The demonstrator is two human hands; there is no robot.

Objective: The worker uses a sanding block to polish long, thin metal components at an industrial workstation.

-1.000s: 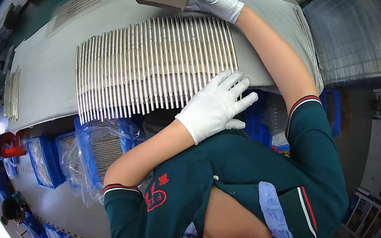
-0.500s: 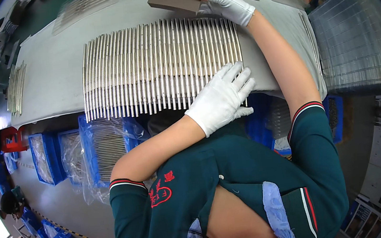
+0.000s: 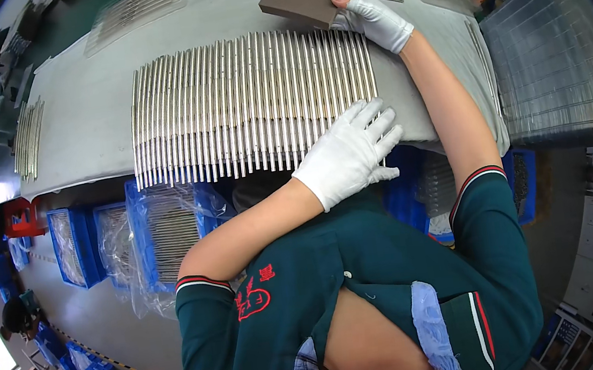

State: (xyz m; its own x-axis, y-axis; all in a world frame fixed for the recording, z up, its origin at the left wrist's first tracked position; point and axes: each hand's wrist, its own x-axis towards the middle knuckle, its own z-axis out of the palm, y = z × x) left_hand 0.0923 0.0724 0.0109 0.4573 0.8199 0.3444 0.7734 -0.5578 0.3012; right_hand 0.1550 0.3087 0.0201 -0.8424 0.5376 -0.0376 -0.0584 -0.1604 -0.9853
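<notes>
The rods (image 3: 253, 108) are lying side by side on the table (image 3: 76, 102). At their four o'clock, the left hand (image 3: 349, 154) is lying spread over their ends, visibly gripping nothing. At two, the right hand (image 3: 371, 22) is clasping the block (image 3: 296, 1), which is sitting toward one. At seven, a plastic-draped blue bin (image 3: 206, 223) is holding thin rods (image 3: 175, 238); at eight, another bin (image 3: 91, 249) is holding unclear grey contents (image 3: 67, 249).

The row of rods (image 3: 248, 105) lies across the middle of the table (image 3: 83, 131). A second rod group (image 3: 29, 141) lies at the left end. The block (image 3: 298, 1) is in the right hand (image 3: 374, 21), behind the row's right half. The left hand (image 3: 348, 152) is at the row's front right corner.
</notes>
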